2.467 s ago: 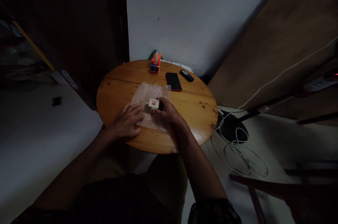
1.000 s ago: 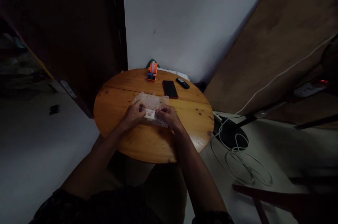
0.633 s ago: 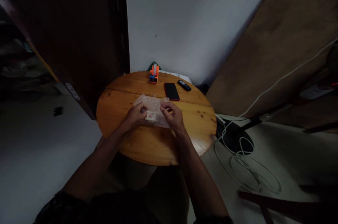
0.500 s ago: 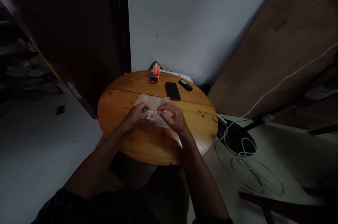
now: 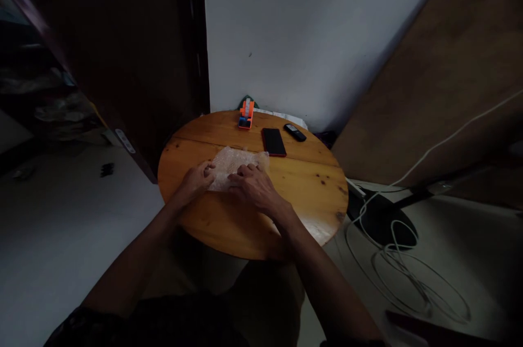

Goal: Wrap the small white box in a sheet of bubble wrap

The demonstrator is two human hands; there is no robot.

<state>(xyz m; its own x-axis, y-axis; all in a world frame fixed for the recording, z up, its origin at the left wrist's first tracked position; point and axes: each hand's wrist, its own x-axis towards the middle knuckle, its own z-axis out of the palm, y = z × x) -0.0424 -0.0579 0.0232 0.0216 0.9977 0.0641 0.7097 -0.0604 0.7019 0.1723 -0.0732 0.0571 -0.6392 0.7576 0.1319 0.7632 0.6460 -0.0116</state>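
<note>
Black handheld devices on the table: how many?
2 visible. The larger, red-edged device lies by the far right corner of the bubble wrap; the smaller device lies farther back, to its right. More could be hidden beneath the wrap.

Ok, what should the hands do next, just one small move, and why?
I'd probably keep the left hand steadying the left edge of the bubble wrap while the right hand draws the far edge toward the person: the left fingers are at that edge, the right hand rests over the near part, and the far part lies spread out beyond them.
</note>
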